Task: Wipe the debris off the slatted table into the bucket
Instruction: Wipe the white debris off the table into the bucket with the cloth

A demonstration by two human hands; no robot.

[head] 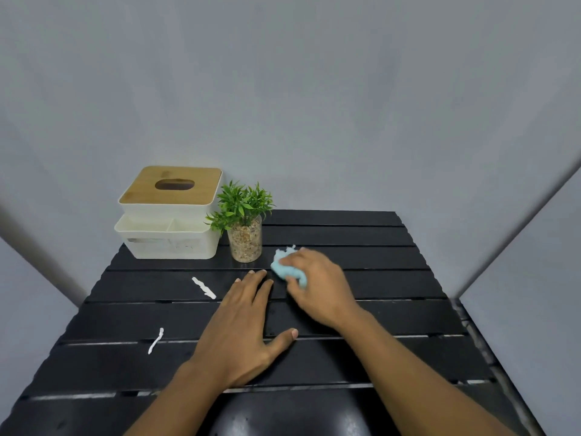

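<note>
My right hand (317,284) grips a crumpled light-blue cloth (284,269) pressed on the black slatted table (377,256), just right of the plant jar. A small white scrap (293,247) peeks out at the cloth's far edge. My left hand (242,328) lies flat on the table, fingers spread, holding nothing. Two white debris strips rest on the slats: one (203,287) left of my left fingertips, another (156,340) nearer the front left. A dark rounded bucket (289,416) shows at the table's near edge between my forearms.
A white tissue box with a wooden lid (169,212) stands at the back left corner. Beside it is a clear jar of pebbles with a green plant (244,228). Grey walls close in behind and on both sides.
</note>
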